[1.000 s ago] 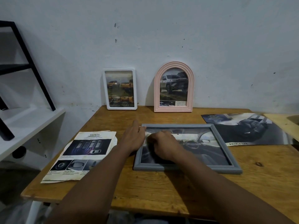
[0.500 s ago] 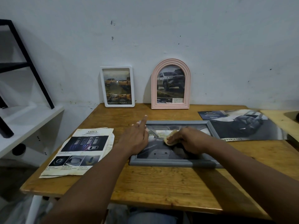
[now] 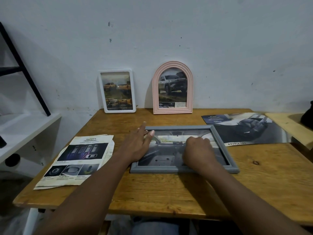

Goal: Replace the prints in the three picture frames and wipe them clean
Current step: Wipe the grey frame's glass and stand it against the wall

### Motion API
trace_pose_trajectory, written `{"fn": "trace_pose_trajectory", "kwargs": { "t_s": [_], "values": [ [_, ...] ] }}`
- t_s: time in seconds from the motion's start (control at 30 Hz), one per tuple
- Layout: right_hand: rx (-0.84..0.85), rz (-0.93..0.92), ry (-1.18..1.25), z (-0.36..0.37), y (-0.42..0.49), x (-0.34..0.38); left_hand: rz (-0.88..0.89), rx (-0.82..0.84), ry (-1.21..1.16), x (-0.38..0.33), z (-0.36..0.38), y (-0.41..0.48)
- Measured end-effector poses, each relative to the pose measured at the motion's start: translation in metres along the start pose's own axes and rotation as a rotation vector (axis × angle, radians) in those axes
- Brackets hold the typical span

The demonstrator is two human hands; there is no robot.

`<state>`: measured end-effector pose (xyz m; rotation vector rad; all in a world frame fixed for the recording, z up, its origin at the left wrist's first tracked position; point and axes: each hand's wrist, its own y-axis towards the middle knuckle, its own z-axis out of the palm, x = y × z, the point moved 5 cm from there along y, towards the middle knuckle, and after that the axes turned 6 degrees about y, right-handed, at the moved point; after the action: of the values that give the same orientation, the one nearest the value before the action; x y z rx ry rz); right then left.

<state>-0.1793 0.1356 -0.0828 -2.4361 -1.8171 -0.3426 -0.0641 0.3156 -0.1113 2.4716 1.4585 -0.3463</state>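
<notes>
The head view looks down on a wooden table pushed against a pale, scuffed wall. A grey frame lies flat, glass up, in the middle of the table, its long sides running roughly along the front edge, with a print of a car interior inside it. The left hand rests flat on the frame's left end, its fingers straight and spread, the tips reaching to the back left corner of the frame. The right hand sits on the glass towards the right half of the frame, knuckles up and fingers curled under; whether it grips anything beneath them cannot be told. At the back edge, a white frame stands left of centre and a pink arched frame stands near the centre, both leaning on the wall, well apart from the grey one, and each holding a print of pickup trucks. A dark car poster lies flat by the right edge, touching the grey frame's back right corner. A small stack of leaflets, the top one headed SAFETY, lies near the front left corner, just beside the left forearm. A white shelf stands beyond the table's left edge.
</notes>
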Motion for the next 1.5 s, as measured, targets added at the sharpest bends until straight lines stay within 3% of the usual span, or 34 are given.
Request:
{"fn": "trace_pose_trajectory", "kwargs": {
  "t_s": [0.13,0.23,0.47,0.67,0.8,0.93,1.07,1.33,1.5],
  "values": [
    [-0.022,-0.087,0.281,0.023,-0.004,0.046,0.009,0.045,-0.004,0.008,0.006,0.003],
    [0.022,-0.299,0.4,0.038,-0.012,0.076,-0.002,0.024,-0.053,0.014,0.009,0.006],
    [0.24,-0.577,0.327,0.021,-0.02,0.048,-0.025,0.02,-0.056,0.01,0.007,0.006],
    [0.31,-0.457,0.22,-0.012,-0.019,-0.027,-0.016,0.028,0.086,0.015,0.009,0.013],
    [0.229,-0.31,0.151,-0.029,-0.03,-0.074,-0.006,0.025,0.087,0.013,0.01,0.012],
    [0.022,-0.082,-0.026,-0.016,-0.047,-0.062,-0.002,0.003,0.059,0.0,0.004,0.004],
    [-0.026,0.038,-0.109,-0.006,-0.049,-0.021,-0.021,-0.003,-0.004,0.0,0.005,0.003],
    [0.021,-0.157,0.073,0.02,-0.048,0.075,-0.077,-0.014,-0.073,0.005,0.008,0.008],
    [0.037,-0.38,0.416,0.04,-0.046,0.084,-0.1,-0.021,-0.093,0.012,0.009,0.014]
  ]
}}
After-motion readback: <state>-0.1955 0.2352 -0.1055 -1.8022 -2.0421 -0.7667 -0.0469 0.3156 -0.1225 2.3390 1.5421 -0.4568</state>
